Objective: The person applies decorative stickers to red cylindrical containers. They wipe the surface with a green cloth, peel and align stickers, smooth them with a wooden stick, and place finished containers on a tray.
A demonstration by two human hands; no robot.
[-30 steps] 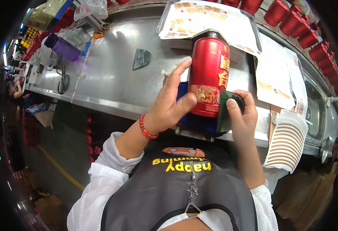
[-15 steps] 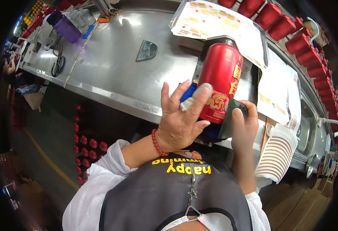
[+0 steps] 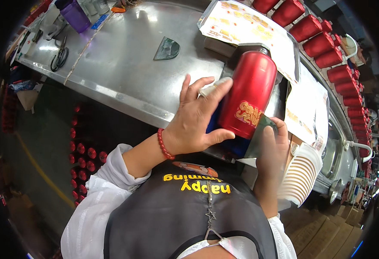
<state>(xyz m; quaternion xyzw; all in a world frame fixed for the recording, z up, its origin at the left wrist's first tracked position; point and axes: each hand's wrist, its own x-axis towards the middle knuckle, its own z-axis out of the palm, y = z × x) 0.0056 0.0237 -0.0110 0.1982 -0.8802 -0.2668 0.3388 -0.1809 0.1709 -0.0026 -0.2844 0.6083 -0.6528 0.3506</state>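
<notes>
Right hand (image 3: pixel 273 151) pinched a dark green plate (image 3: pixel 254 144) at the red bottle's (image 3: pixel 253 82) lower right; left hand (image 3: pixel 189 118) was open, fingers spread at its left side, contact unclear. Bottle lay right of centre over a blue support (image 3: pixel 240 149), neck toward top of frame. It had rolled: gold characters shown a second earlier were gone, gold motif (image 3: pixel 247 113) remained, so probably a fresh side was presented for work. Beyond: second green plate (image 3: pixel 167 49), printed sheet (image 3: pixel 252 28).
</notes>
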